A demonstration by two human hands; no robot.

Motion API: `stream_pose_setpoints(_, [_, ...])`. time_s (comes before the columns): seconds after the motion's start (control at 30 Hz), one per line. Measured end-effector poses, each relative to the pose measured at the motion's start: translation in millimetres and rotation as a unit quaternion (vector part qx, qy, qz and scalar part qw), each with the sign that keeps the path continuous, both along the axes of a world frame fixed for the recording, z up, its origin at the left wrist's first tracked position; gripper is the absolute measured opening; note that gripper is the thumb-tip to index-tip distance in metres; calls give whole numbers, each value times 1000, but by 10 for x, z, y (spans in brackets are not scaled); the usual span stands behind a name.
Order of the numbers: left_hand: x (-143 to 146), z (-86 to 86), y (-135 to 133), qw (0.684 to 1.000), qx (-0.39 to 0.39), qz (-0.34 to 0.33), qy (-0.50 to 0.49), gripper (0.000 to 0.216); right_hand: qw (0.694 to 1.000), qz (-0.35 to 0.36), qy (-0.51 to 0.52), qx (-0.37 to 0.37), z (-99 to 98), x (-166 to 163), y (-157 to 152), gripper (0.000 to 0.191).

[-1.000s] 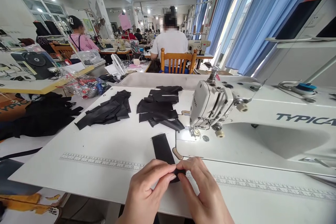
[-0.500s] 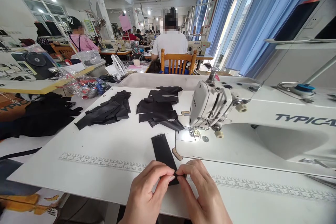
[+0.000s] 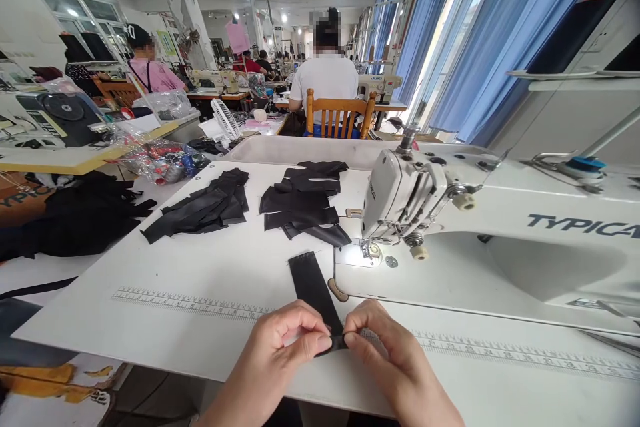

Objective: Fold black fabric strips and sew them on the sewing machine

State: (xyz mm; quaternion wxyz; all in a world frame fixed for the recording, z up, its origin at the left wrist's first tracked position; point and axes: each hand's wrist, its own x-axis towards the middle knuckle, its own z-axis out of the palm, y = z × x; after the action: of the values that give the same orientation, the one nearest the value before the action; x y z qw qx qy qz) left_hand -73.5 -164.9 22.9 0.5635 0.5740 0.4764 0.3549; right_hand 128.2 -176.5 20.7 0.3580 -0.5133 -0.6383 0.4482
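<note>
A narrow black fabric strip [image 3: 313,283] lies flat on the white sewing table [image 3: 210,267], running away from me toward the needle. My left hand [image 3: 280,353] and my right hand [image 3: 395,363] both pinch its near end between thumb and fingertips, close together at the table's front edge. The white TYPICAL sewing machine [image 3: 475,227] stands just right of the strip, its lit presser foot [image 3: 371,252] a little beyond the strip's far end.
Two heaps of black cut pieces [image 3: 205,210] [image 3: 305,203] lie further back on the table. A printed ruler [image 3: 190,303] runs along the front. Dark cloth [image 3: 75,217] is piled at left. A person in white [image 3: 325,80] sits ahead on a wooden chair.
My hands have slid slightly toward me along the strip's near end, and the pinch has tightened. The strip has stayed in place.
</note>
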Motion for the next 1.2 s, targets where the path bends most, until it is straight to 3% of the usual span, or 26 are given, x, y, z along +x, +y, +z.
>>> stream_pose_setpoints(0.3, [-27, -38, -17, 1000, -14, -1, 6, 21, 1000, 2, 11, -26, 0, -9, 1, 23])
stream_pose_setpoints(0.6, [37, -46, -75, 999, -24, 38, 3, 21, 997, -53, 43, 27, -179, -55, -43, 11])
stream_pose_setpoints(0.77, [65, -83, -95, 994, 72, 82, 22, 10, 996, -53, 24, 69, -56, -86, -33, 10])
stream_pose_setpoints(0.93, [52, -122, -83, 981, 175, 61, 60, 8, 993, -54, 7, 102, -12, -87, -21, 11])
stream_pose_setpoints(1.2, [74, -145, -72, 967, 233, 80, 58, 14, 989, -65, -11, 133, -20, -119, -64, 9])
